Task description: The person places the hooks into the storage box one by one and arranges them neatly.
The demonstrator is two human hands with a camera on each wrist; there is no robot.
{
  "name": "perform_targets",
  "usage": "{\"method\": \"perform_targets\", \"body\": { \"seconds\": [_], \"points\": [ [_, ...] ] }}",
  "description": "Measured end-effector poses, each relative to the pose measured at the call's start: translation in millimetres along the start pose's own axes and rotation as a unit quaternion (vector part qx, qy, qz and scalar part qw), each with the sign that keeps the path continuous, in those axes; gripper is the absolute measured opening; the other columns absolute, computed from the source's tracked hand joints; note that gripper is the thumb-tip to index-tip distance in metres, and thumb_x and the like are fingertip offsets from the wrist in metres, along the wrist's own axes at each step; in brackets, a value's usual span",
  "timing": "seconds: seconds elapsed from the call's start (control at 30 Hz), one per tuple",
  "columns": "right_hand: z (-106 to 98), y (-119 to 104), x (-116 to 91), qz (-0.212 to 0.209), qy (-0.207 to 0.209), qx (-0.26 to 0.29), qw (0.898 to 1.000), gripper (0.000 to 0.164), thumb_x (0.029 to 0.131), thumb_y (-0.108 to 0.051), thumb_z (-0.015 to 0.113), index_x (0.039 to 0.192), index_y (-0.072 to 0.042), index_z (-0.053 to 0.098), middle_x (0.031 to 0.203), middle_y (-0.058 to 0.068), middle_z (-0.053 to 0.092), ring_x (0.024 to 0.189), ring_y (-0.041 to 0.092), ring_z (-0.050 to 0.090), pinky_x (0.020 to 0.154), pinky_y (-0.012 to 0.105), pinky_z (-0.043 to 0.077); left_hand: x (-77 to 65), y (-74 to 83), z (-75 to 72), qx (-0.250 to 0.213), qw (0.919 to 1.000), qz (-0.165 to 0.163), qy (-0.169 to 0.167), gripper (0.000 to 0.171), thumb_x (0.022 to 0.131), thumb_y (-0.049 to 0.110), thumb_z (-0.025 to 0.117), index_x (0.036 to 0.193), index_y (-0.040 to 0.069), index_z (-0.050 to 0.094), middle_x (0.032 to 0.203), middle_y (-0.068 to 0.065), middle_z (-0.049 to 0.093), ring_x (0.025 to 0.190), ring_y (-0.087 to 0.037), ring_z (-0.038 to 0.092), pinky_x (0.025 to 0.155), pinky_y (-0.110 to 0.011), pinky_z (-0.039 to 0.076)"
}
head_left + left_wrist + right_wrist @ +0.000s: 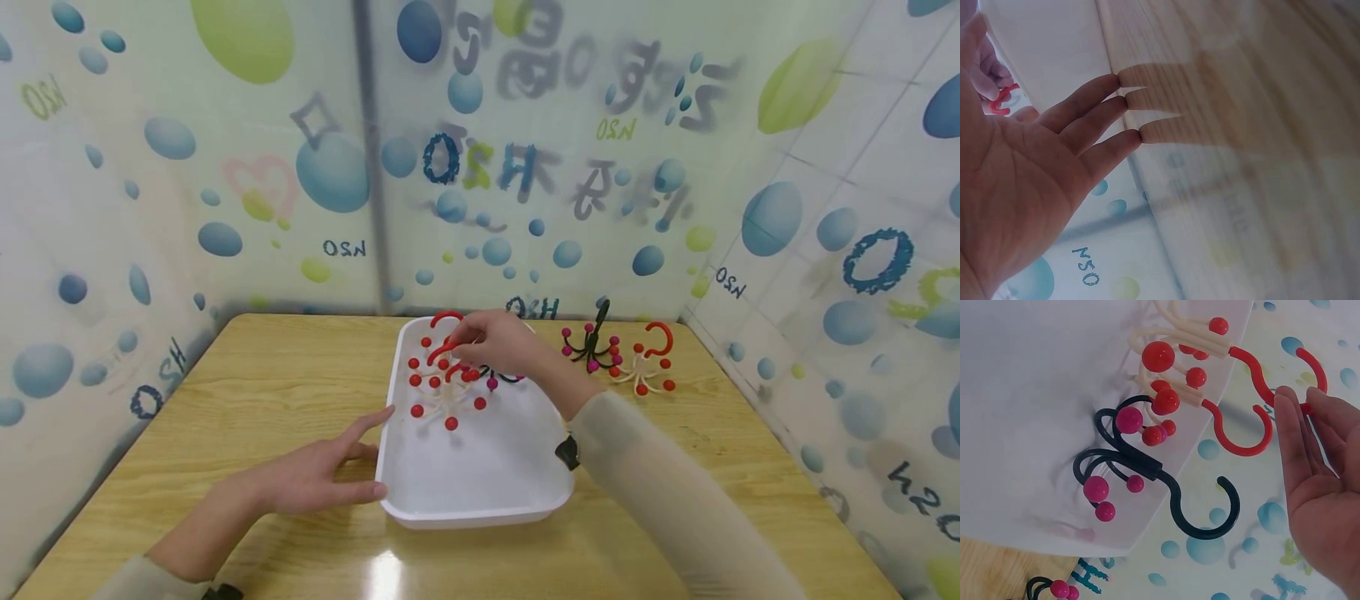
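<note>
My right hand (498,342) pinches the red hook of a cream multi-arm hanger hook (1257,372) between thumb and fingers, over the far left of a white tray (480,479). Red balls tip its curved arms. Beside it in the tray are another cream hanger hook (1225,440) with a red hook and a black one (1144,464) with magenta balls. The tray floor under the held piece is partly hidden. With fingers spread and fairly straight, my left hand (318,477) touches the tray's left side; the left wrist view shows its open palm (1022,169).
Right of the tray on the wooden table (285,375), a black hanger hook (592,343) with magenta balls stands beside a cream one (640,372) with a red hook. Walls patterned with bubbles (333,171) close in the table's back and sides.
</note>
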State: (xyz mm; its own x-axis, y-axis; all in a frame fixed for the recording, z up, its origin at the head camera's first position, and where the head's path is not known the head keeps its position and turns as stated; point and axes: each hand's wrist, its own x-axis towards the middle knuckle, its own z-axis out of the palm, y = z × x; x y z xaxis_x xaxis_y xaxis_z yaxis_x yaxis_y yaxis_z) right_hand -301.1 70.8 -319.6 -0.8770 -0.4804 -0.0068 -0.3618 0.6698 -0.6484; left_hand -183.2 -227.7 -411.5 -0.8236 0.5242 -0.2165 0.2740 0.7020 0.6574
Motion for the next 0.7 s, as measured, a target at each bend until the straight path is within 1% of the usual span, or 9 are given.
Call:
{"method": "perform_targets", "body": {
  "seconds": [0.1,0.2,0.27,0.5,0.6,0.7],
  "points": [
    [3.2,-1.7,1.6,0.014,-0.006,-0.006,1.000,0.011,0.095,-0.025,0.074,0.106,-0.023,0.072,0.099,-0.006,0.070,0.091,0.018,0.067,0.078,0.029,0.060,0.3,0.2,0.1,-0.002,1.0000,-0.003,0.000,0.092,0.093,0.058,0.066,0.162,0.041,0.007,0.143,-0.003,0.061,0.137,-0.034,0.053,0.109,-0.065,0.040],
    [5.5,-3.1,1.7,0.032,-0.011,-0.002,0.999,0.012,0.095,-0.025,0.074,0.107,-0.024,0.072,0.100,-0.006,0.070,0.092,0.019,0.067,0.083,0.034,0.061,0.7,1.0,-0.4,-0.005,1.0000,-0.002,0.000,0.093,0.093,0.057,0.067,0.162,0.040,0.007,0.143,-0.004,0.061,0.137,-0.035,0.052,0.109,-0.066,0.040],
    [6.6,-3.2,1.7,0.042,-0.013,0.007,0.999,0.013,0.095,-0.024,0.074,0.108,-0.025,0.072,0.100,-0.006,0.070,0.092,0.019,0.067,0.086,0.037,0.061,1.0,1.5,-0.6,-0.006,1.0000,0.000,-0.001,0.094,0.093,0.057,0.067,0.163,0.037,0.007,0.143,-0.005,0.061,0.137,-0.036,0.052,0.109,-0.066,0.040],
    [8.3,0.1,2.9,0.042,-0.013,0.028,0.999,0.018,0.096,-0.019,0.073,0.113,-0.023,0.073,0.105,-0.005,0.070,0.096,0.021,0.069,0.085,0.034,0.061,0.7,1.0,-0.2,-0.015,0.9998,-0.007,-0.006,0.093,0.094,0.056,0.066,0.163,0.036,0.008,0.144,-0.004,0.060,0.138,-0.035,0.051,0.110,-0.066,0.039],
    [8.6,2.2,2.6,0.046,-0.013,0.033,0.998,0.022,0.095,-0.019,0.074,0.116,-0.022,0.073,0.107,-0.004,0.069,0.097,0.021,0.068,0.088,0.039,0.061,0.8,0.9,-0.1,-0.018,0.9997,-0.011,-0.008,0.093,0.094,0.056,0.066,0.163,0.037,0.008,0.145,-0.005,0.059,0.138,-0.036,0.050,0.110,-0.067,0.038],
    [8.7,4.2,1.9,0.052,-0.010,0.035,0.998,0.025,0.094,-0.019,0.075,0.119,-0.023,0.072,0.110,-0.004,0.069,0.097,0.019,0.068,0.089,0.041,0.060,0.8,1.2,0.0,-0.018,0.9997,-0.015,-0.008,0.092,0.093,0.056,0.067,0.162,0.040,0.008,0.145,-0.005,0.059,0.139,-0.036,0.050,0.110,-0.067,0.039]
  ]
}}
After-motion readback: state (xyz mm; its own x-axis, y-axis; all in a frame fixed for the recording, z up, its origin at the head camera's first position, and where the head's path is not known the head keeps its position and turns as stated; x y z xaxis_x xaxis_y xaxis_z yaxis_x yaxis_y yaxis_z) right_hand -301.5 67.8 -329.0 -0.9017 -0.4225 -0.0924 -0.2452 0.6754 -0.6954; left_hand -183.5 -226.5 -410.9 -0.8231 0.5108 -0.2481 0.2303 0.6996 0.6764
